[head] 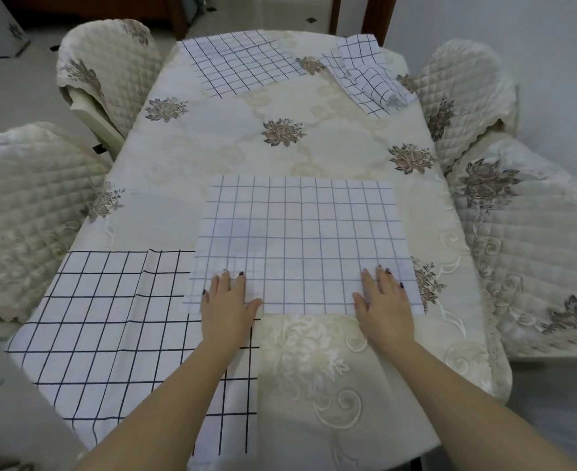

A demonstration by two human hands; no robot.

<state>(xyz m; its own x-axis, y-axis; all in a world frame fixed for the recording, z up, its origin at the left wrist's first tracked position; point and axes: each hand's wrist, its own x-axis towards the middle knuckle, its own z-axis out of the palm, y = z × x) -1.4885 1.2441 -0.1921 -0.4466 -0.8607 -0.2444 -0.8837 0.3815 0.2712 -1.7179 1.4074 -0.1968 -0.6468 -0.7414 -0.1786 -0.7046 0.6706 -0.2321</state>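
Observation:
A white cloth with a thin pale-blue grid (300,239) lies spread flat in the middle of the table. My left hand (227,300) rests flat on its near left corner, fingers straight. My right hand (383,300) lies flat on its near right part, fingers spread. Under the cloth's left edge and my left forearm lies a larger white cloth with a bold dark grid (110,334), reaching to the table's near left edge.
The table wears a cream embroidered tablecloth (280,147). Another grid cloth (239,61) lies flat at the far end, and a folded stack of grid cloths (368,73) sits far right. Quilted chairs stand at the left (25,205) and the right (535,232).

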